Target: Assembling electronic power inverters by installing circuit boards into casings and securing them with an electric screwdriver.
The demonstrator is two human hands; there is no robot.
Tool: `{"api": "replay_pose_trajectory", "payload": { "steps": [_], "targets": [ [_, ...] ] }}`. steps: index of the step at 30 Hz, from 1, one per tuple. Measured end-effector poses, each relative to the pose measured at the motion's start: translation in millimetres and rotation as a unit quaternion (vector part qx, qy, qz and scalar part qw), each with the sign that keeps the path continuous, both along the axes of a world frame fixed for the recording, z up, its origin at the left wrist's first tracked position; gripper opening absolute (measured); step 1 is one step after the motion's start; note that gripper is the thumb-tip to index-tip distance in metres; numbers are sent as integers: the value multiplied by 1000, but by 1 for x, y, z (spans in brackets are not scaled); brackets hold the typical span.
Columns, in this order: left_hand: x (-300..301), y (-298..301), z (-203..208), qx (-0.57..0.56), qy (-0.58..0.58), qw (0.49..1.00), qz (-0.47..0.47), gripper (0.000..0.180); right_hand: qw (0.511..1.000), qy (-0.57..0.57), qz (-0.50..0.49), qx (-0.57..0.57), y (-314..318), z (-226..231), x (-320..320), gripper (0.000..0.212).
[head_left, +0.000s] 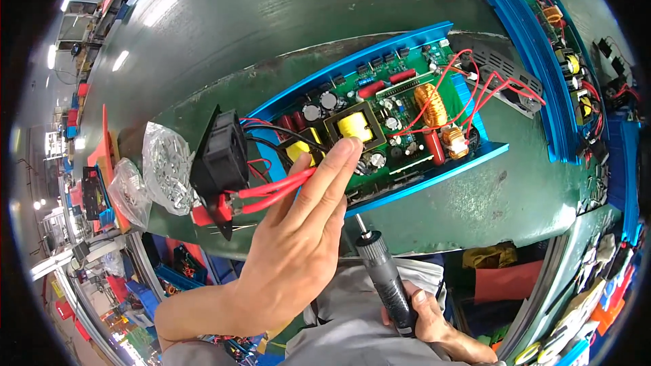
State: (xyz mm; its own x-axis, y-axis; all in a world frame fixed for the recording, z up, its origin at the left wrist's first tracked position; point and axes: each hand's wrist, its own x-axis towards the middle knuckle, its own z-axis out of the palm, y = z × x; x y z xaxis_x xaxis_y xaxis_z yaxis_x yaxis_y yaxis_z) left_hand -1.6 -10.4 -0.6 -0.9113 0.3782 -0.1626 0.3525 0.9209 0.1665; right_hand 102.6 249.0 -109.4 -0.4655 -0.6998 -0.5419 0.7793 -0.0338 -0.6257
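Observation:
My left hand (295,251) is stretched out flat, fingertips over the near side of a green circuit board (407,146) and close to a transformer wound with yellow tape (354,127). Thick red wires (274,190) pass by its fingers; the thumb is mostly hidden. The board sits in a blue metal housing (407,190) with open top. My right hand (428,315) is wrapped round a black electric screwdriver (385,274), held below the bench edge with its bit pointing up toward the housing's near wall. A black fan (224,152) on an end panel stands left of the housing, wired to it.
Two clear plastic bags of small metal parts (165,173) lie at the left on the green bench (224,17). A grey perforated metal plate (502,74) lies beyond the housing's right end. Another blue housing (532,68) with electronics stands at the far right.

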Motion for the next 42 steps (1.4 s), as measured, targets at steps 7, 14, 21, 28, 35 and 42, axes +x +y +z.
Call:
{"api": "replay_pose_trajectory", "payload": {
  "steps": [7,14,21,28,35,42],
  "targets": [
    [5,-5,-10,49,36,998,29,33,1000,1,-6,15,-8,-4,5,76],
    [11,-9,-9,14,41,999,-7,45,985,-158,18,-72,-16,1,-3,108],
    [62,-38,-20,122,155,978,-70,33,960,207,7,188,10,-9,4,83],
    [132,-136,-38,26,214,928,302,21,957,222,4,185,16,-21,12,84],
    [115,-186,-50,210,39,944,250,17,946,257,5,199,25,-27,13,87],
    [100,-190,-34,49,45,990,125,18,949,233,3,211,18,-23,17,96]
  ]
}}
